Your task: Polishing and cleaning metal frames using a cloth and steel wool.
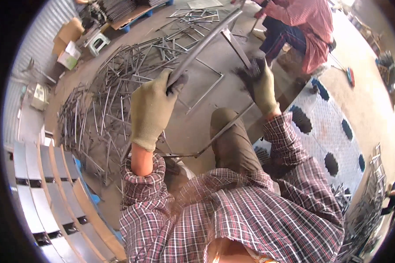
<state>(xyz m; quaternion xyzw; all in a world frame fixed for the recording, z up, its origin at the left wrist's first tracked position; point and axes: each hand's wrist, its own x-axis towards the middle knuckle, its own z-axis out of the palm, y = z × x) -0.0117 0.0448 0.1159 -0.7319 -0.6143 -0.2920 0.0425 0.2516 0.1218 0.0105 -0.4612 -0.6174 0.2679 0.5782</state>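
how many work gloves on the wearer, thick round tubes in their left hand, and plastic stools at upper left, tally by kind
knit work gloves on the wearer: 2
thick round metal tube in the left hand: 1
plastic stool: 1
total: 4

The left hand (151,109) and right hand (263,85) wear matt knitted cloth gloves, the right one's fingers darkly smudged. Between them runs a dull grey metal frame (206,45), its tube smooth with a faint sheen. Left of the left hand lies a heap of dull metal rods (112,76); below and left of it, smooth, glossy panels (44,209) stand beside matt brown cardboard (90,206). Beyond it sits a smooth plastic stool (99,43). Right of the right hand, a scuffed, metal-looking plate (314,142) has rough-edged holes. Nearer than both hands is a soft woven cloth shirt (259,206).
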